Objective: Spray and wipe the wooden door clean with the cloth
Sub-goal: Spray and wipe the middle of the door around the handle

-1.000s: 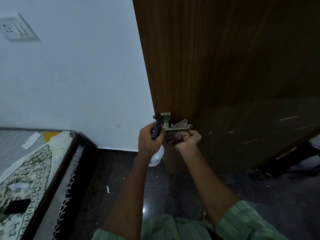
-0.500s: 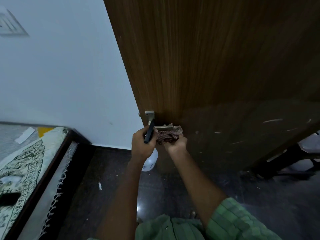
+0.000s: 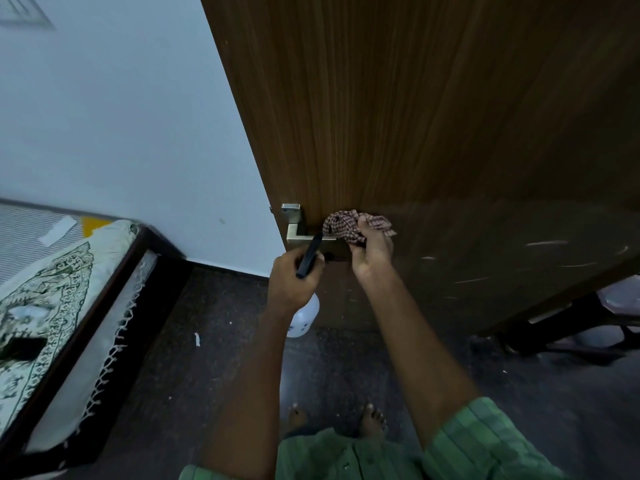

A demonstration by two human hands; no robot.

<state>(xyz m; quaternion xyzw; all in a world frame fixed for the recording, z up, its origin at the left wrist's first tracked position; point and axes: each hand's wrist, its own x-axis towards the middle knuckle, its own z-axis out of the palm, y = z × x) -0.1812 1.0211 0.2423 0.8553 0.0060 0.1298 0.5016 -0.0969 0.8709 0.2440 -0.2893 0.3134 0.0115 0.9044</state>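
The right hand (image 3: 372, 252) squeezed the checked cloth (image 3: 353, 225) against the wooden door (image 3: 433, 116), beside the handle (image 3: 298, 226). The left hand (image 3: 294, 282) gripped the spray bottle (image 3: 303, 315).

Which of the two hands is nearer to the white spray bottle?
Left. The left hand grips the spray bottle at its black trigger head. The right hand is beside it, higher, holding the checked cloth against the door handle.
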